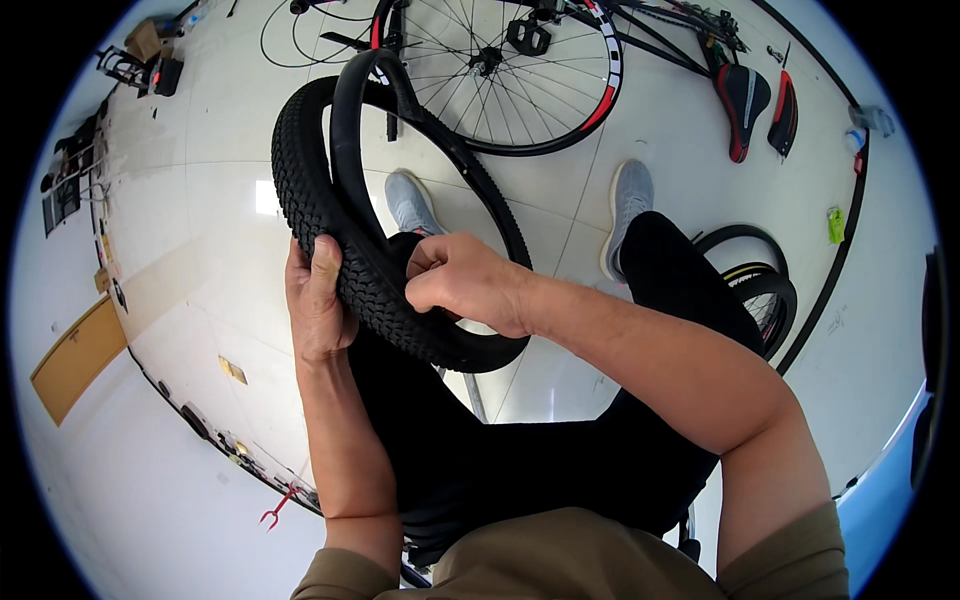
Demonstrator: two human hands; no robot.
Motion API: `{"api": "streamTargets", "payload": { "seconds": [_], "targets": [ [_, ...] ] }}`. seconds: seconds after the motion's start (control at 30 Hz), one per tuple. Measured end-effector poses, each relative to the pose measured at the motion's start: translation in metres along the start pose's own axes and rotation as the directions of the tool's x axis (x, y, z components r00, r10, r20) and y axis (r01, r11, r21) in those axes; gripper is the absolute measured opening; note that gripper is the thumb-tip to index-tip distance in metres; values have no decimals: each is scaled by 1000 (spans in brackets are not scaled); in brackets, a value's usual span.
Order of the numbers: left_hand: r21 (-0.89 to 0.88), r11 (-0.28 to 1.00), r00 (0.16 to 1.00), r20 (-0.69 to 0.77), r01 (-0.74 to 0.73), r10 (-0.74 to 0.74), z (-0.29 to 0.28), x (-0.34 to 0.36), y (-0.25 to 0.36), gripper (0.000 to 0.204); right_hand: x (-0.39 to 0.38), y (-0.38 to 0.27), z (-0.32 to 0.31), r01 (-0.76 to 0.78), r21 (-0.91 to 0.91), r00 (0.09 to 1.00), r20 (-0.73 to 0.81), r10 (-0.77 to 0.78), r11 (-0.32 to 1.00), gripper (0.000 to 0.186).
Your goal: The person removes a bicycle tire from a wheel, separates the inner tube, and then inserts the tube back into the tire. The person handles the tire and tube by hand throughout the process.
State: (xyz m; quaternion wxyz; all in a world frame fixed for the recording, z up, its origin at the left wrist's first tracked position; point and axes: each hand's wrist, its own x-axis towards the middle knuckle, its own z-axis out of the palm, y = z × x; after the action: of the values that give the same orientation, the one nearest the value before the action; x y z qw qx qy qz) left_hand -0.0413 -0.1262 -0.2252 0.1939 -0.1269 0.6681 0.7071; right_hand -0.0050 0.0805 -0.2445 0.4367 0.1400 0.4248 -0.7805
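Note:
A black knobbly bicycle tyre [298, 160] is held tilted over my lap, off any rim. A smooth black inner tube [346, 150] lies partly within it, and its upper part bulges out of the tyre's opening. My left hand [322, 295] grips the tyre's tread from the outer left side, thumb on top. Across from it, my right hand [468, 282] is closed at the tyre's inner edge, where the tube runs down into its curled fingers. The fingertips are partly hidden behind the hand.
On the tiled floor ahead lies a bicycle with a spoked wheel [487, 62] and a pedal [528, 38]. A black and red saddle [742, 110] is at the far right. More tyres and wheels [765, 290] lie beside my right knee. A brown board [78, 360] is at the left.

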Motion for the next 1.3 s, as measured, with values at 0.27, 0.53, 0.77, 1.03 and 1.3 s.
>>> {"api": "streamTargets", "payload": {
  "seconds": [0.27, 0.53, 0.77, 1.03, 1.3],
  "targets": [
    [-499, 850, 980, -14, 167, -200, -1, 4, -3, 41, -3, -12, 2, 51, 86, 999, -6, -51, 995, 17],
    [-615, 738, 957, 245, 278, -156, 10, 11, -8, 64, -3, -18, -8, -2, -13, 994, 108, 3, 1000, 24],
    [-566, 762, 948, 221, 316, -229, 12, 13, -7, 62, 0, -5, -14, 27, -145, 994, 107, -11, 989, 25],
    [-410, 865, 957, 156, 289, -246, 9, 7, -8, 62, -4, -22, -11, -41, 14, 992, 118, 39, 999, 39],
    [-410, 852, 945, 169, 327, -281, 6, 7, -13, 55, -7, -23, -13, 20, -15, 995, 100, -18, 1000, 45]
  ]
}}
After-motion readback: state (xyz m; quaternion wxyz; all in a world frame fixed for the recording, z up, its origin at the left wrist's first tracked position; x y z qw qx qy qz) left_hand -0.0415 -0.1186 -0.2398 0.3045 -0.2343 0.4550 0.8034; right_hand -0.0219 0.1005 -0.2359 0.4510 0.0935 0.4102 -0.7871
